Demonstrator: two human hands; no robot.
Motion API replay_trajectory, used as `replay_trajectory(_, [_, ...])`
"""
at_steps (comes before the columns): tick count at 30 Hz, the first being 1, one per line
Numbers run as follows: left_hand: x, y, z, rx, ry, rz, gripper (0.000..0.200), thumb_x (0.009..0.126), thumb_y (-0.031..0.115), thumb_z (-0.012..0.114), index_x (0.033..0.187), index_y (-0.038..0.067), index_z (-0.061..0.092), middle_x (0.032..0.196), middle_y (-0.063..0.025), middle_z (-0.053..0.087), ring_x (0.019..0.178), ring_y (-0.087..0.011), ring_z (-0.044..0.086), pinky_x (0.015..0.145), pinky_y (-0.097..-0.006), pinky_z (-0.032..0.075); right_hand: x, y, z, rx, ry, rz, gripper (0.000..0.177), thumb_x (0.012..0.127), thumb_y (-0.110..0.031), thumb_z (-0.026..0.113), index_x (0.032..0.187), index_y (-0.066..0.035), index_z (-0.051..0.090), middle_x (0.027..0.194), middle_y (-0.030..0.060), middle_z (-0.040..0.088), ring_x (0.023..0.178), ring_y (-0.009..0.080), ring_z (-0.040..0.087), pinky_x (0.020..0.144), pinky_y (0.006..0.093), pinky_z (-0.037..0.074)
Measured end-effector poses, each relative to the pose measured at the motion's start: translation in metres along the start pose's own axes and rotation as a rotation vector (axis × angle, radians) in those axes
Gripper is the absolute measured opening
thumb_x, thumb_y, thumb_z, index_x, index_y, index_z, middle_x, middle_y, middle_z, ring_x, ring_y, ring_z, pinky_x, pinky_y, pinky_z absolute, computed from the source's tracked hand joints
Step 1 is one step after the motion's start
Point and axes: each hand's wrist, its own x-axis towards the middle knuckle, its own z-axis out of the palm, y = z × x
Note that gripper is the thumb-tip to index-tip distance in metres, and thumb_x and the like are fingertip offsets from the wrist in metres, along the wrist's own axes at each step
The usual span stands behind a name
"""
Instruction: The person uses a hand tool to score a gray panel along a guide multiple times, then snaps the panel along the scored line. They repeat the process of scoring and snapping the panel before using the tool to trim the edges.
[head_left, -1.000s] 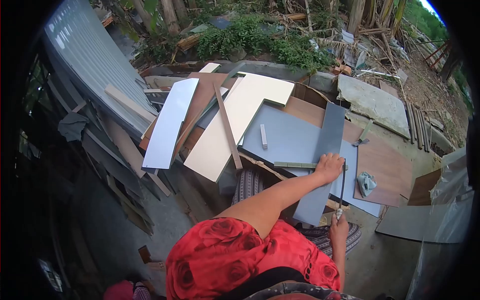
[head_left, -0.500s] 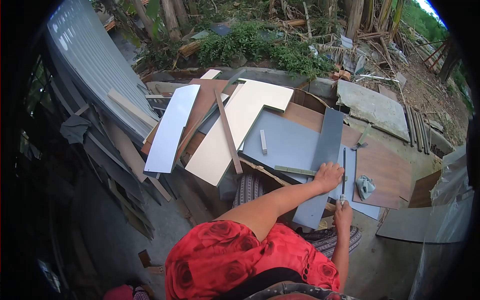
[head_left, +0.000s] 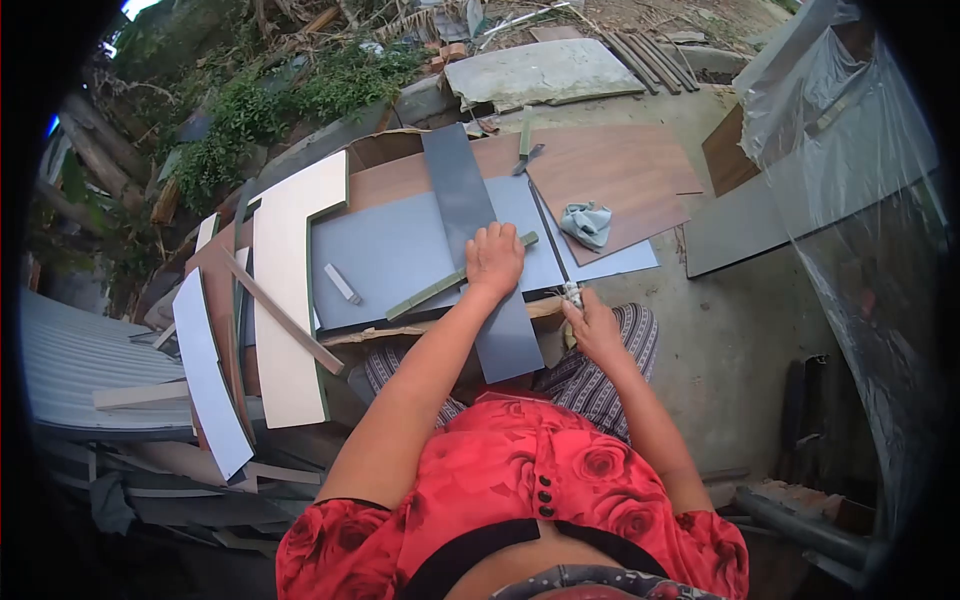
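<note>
My left hand point(head_left: 495, 262) is closed over a green straight strip point(head_left: 428, 292), which lies across a long dark grey board point(head_left: 462, 180). The hand presses both down on a wide blue-grey panel point(head_left: 385, 250). My right hand point(head_left: 594, 325) grips the pale wrapped handle point(head_left: 572, 293) of a thin, long dark blade point(head_left: 549, 232). That blade lies along the panel, just right of the grey board. A crumpled grey-blue cloth point(head_left: 586, 226) rests on a brown wood-grain board point(head_left: 625, 180) beyond it. A small pale block point(head_left: 342, 284) sits on the panel to the left.
Cream point(head_left: 285, 300) and white point(head_left: 208, 375) cut boards lie to the left, crossed by a narrow brown strip point(head_left: 285, 315). Clear plastic sheeting point(head_left: 850, 170) hangs at right over a dark grey board point(head_left: 760, 225). A concrete slab point(head_left: 545, 72) is at the back.
The view has turned to the right, so the boards appear further left. My left hand stays on the strip and grey board; my right hand still holds the blade's handle.
</note>
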Motion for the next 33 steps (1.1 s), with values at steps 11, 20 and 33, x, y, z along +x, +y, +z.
replay_trajectory(11, [0.000, -0.002, -0.005, 0.014, 0.023, -0.007, 0.011, 0.081, 0.022, 0.054, 0.087, 0.012, 0.052, 0.088, -0.0052, 0.053, 0.086, -0.0248, 0.053, 0.072, -0.0420, 0.041, 0.010, -0.009, 0.014, -0.068, -0.031, -0.052, 0.035, 0.091, -0.035, 0.049, 0.084, -0.002, 0.044, 0.068, 0.0262, 0.056, 0.071, 0.0467, 0.055, 0.061, 0.0538, 0.039])
replay_trajectory(20, [0.000, -0.003, -0.009, -0.011, 0.013, -0.020, 0.011, 0.082, 0.022, 0.054, 0.085, 0.011, 0.053, 0.087, -0.0055, 0.053, 0.085, -0.0251, 0.054, 0.074, -0.0420, 0.042, 0.005, -0.015, 0.012, -0.086, -0.063, -0.052, 0.032, 0.092, -0.034, 0.048, 0.086, -0.002, 0.046, 0.070, 0.0266, 0.058, 0.073, 0.0473, 0.057, 0.064, 0.0546, 0.041])
replay_trajectory(33, [0.001, -0.002, -0.006, -0.016, 0.037, -0.016, 0.011, 0.080, 0.021, 0.055, 0.085, 0.011, 0.052, 0.085, -0.0049, 0.054, 0.084, -0.0245, 0.055, 0.072, -0.0423, 0.042, -0.003, -0.012, 0.010, -0.135, -0.059, -0.016, 0.029, 0.091, -0.033, 0.049, 0.092, -0.004, 0.048, 0.071, 0.0265, 0.059, 0.074, 0.0470, 0.058, 0.065, 0.0551, 0.042])
